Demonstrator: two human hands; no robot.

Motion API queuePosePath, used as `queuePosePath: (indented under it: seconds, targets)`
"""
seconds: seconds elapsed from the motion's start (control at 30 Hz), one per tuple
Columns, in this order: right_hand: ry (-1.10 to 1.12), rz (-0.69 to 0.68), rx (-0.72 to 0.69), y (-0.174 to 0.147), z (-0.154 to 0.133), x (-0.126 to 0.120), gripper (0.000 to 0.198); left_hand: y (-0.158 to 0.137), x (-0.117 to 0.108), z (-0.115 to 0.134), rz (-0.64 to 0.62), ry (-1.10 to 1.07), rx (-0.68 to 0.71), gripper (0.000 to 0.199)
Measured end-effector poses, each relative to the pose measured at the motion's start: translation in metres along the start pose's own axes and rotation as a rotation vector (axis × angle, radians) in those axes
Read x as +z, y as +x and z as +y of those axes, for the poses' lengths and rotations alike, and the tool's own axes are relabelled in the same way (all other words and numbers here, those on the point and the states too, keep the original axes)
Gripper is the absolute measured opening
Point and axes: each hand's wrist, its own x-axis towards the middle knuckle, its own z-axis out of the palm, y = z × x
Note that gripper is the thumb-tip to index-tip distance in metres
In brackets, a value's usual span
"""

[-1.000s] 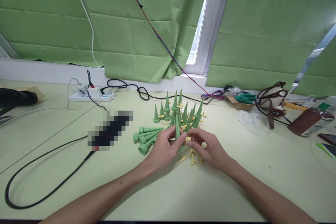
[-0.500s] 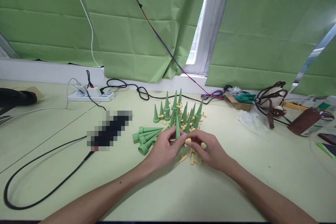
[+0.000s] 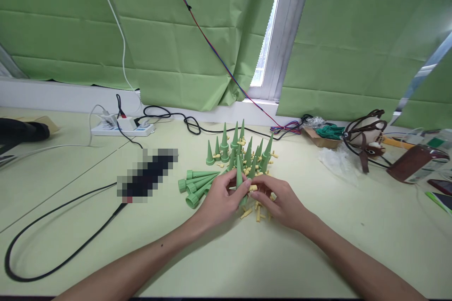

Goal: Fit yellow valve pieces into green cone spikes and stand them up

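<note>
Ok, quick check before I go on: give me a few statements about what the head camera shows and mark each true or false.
1. The left hand holds a green cone with its tip up. True.
2. The right hand lies flat, palm down. False: the right hand is curled, its fingertips at a yellow fitting.
3. All the cones stand upright. False: several lying cones rest on their sides by the left hand.
4. Loose fittings lie on the table below the hands in the picture. True.
5. The power strip is right of the cones. False: the power strip is to their left.
</note>
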Motion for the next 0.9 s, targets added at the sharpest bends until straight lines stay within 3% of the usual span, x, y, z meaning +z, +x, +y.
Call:
queuePosePath:
  seconds: [0.3,0.73,0.9]
  targets:
    - [-0.020,0.011,-0.040,-0.0003,0.0007,0.0000,0.011,-0.0002,0.0000,-0.0007,-0.007,0.003,0.002,0.036]
    - [-0.047,-0.025,-0.010,0.0000,0.0016,0.0013,0.021,0.0001,-0.0002,-0.0020,-0.041,0.015,-0.028,0.036]
    - [0.001,-0.033,0.008,-0.0010,0.0000,0.0009,0.011,-0.0004,-0.0001,-0.0003,-0.029,0.009,-0.006,0.035]
